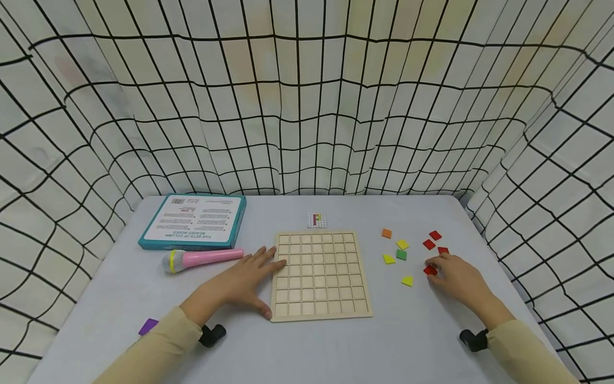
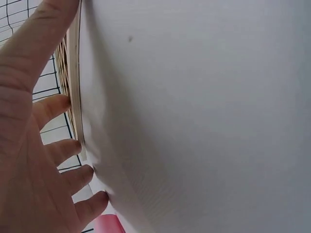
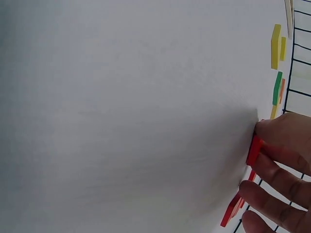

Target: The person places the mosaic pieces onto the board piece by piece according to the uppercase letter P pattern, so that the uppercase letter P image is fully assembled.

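Note:
My left hand (image 1: 242, 280) lies with spread fingers along the left side of a wooden grid board (image 1: 320, 278). Its thumb is at the near left corner, and a fingertip overlaps the frame. In the left wrist view the thumb and a finger touch the board's edge (image 2: 74, 73). At the right, my right hand (image 1: 458, 282) pinches a red square tile (image 3: 253, 150) between thumb and fingers, low over the white tabletop. More red tiles (image 1: 435, 234) lie just beyond this hand, one partly hidden by its fingers.
Yellow (image 1: 407, 281), green (image 1: 401, 255) and orange (image 1: 386, 233) tiles lie right of the board. A small pattern card (image 1: 316, 220) sits behind it. At left are a teal-edged box (image 1: 192, 221), a pink toy microphone (image 1: 206, 258) and a purple piece (image 1: 147, 326). Black-gridded netting (image 1: 312, 106) encloses the table.

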Motion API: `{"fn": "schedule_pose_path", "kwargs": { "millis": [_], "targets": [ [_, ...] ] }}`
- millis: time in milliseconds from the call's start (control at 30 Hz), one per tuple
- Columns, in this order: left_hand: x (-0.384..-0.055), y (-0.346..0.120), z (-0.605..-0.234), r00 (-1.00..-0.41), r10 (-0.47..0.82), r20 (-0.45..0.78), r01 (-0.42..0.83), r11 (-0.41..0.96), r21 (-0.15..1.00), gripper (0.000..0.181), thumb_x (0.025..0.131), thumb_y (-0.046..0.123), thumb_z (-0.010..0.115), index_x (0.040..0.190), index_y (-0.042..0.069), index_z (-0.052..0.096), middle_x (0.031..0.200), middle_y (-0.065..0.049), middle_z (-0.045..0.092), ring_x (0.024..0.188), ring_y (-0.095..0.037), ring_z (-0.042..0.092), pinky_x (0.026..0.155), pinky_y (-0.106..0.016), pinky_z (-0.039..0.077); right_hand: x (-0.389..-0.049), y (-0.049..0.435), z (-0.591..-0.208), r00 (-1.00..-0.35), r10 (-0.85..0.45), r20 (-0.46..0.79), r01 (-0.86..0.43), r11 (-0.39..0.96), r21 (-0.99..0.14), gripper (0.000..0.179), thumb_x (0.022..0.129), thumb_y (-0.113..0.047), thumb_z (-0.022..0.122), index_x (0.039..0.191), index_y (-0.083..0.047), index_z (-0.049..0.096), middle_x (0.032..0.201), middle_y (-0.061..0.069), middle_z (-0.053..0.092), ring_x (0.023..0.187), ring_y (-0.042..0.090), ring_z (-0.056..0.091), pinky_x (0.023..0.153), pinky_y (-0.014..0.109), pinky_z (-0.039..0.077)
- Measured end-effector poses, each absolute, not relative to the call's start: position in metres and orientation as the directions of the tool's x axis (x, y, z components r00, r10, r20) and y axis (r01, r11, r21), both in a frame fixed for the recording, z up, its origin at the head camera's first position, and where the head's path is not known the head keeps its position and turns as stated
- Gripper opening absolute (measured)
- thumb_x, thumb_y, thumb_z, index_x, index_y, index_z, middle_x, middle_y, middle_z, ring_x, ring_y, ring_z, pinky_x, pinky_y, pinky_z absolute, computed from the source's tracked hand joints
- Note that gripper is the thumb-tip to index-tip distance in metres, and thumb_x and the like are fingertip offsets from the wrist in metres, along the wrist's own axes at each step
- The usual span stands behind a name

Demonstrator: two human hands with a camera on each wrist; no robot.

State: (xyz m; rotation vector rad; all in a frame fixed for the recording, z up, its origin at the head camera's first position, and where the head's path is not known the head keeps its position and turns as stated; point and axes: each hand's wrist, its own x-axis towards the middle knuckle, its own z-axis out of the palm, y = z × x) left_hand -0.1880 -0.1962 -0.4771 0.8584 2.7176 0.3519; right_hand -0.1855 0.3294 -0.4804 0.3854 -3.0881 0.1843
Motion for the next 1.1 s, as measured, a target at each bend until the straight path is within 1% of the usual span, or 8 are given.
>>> {"fn": "schedule_pose_path", "kwargs": {
  "millis": [100,200,300,400,533,833,967,1100],
  "targets": [
    [-0.187,-0.194,-0.477,-0.795,0.575,-0.196,0.509,0.807,0.300,0.128,0.057,0.072,0.089,0.162,0.020,0.037,0.172,-0.021,0.017,0.158,-0.047,0.014,0.122,-0.066,0.022,-0.186,0.327,-0.478,-0.971,-0.238,0.033,-0.241,0.962,-0.127,0.032,0.084,-0.018,0.083,0.112,-0.005,0.076,0.108,0.015,0.073,0.097,0.033,0.068,0.084,0.054,0.058],
    [-0.188,-0.194,-0.475,-0.800,0.562,-0.210,0.494,0.816,0.300,0.133,0.053,0.071,0.091,0.162,0.019,0.036,0.172,-0.021,0.018,0.158,-0.048,0.014,0.123,-0.066,0.021,-0.187,0.324,-0.474,-0.970,-0.239,0.033,-0.241,0.956,-0.166,0.033,0.085,-0.015,0.082,0.114,-0.003,0.075,0.115,0.021,0.071,0.100,0.035,0.068,0.086,0.056,0.057],
    [-0.188,-0.194,-0.475,-0.797,0.567,-0.208,0.498,0.812,0.306,0.134,0.052,0.070,0.092,0.162,0.019,0.036,0.171,-0.022,0.020,0.157,-0.049,0.015,0.122,-0.067,0.020,-0.189,0.320,-0.471,-0.969,-0.243,0.036,-0.244,0.943,-0.226,0.034,0.086,-0.011,0.080,0.118,-0.001,0.073,0.119,0.023,0.068,0.101,0.035,0.069,0.088,0.056,0.057],
    [-0.188,-0.194,-0.475,-0.797,0.568,-0.204,0.501,0.811,0.301,0.133,0.053,0.071,0.092,0.162,0.018,0.036,0.171,-0.021,0.020,0.157,-0.050,0.015,0.122,-0.067,0.021,-0.192,0.316,-0.468,-0.969,-0.244,0.043,-0.246,0.930,-0.274,0.035,0.088,-0.008,0.077,0.121,0.000,0.072,0.113,0.018,0.068,0.098,0.032,0.069,0.087,0.053,0.058],
    [-0.188,-0.192,-0.476,-0.802,0.564,-0.197,0.500,0.814,0.296,0.133,0.053,0.072,0.090,0.162,0.018,0.036,0.171,-0.020,0.020,0.157,-0.048,0.015,0.122,-0.067,0.021,-0.195,0.308,-0.464,-0.970,-0.239,0.048,-0.242,0.923,-0.300,0.034,0.089,-0.009,0.077,0.122,-0.001,0.071,0.107,0.013,0.068,0.097,0.029,0.066,0.086,0.051,0.058],
    [-0.184,-0.190,-0.475,-0.814,0.549,-0.189,0.489,0.824,0.287,0.133,0.053,0.072,0.091,0.161,0.017,0.037,0.171,-0.021,0.021,0.157,-0.050,0.016,0.121,-0.069,0.021,-0.199,0.278,-0.458,-0.969,-0.239,0.057,-0.243,0.904,-0.353,0.035,0.090,-0.009,0.078,0.124,-0.005,0.072,0.116,0.011,0.069,0.105,0.031,0.069,0.088,0.049,0.060],
    [-0.184,-0.188,-0.475,-0.817,0.546,-0.184,0.488,0.826,0.282,0.132,0.052,0.071,0.092,0.161,0.018,0.038,0.170,-0.021,0.022,0.156,-0.050,0.016,0.120,-0.070,0.021,-0.202,0.269,-0.459,-0.974,-0.219,0.057,-0.225,0.901,-0.372,0.035,0.089,-0.009,0.078,0.124,-0.007,0.072,0.117,0.010,0.069,0.104,0.030,0.070,0.085,0.046,0.061],
    [-0.186,-0.184,-0.475,-0.817,0.545,-0.188,0.486,0.827,0.284,0.133,0.052,0.070,0.092,0.161,0.017,0.038,0.170,-0.021,0.022,0.156,-0.052,0.016,0.120,-0.072,0.019,-0.205,0.261,-0.459,-0.977,-0.204,0.061,-0.210,0.886,-0.413,0.037,0.089,-0.009,0.079,0.125,-0.007,0.071,0.118,0.011,0.068,0.104,0.030,0.070,0.087,0.046,0.061]
  ]
}}
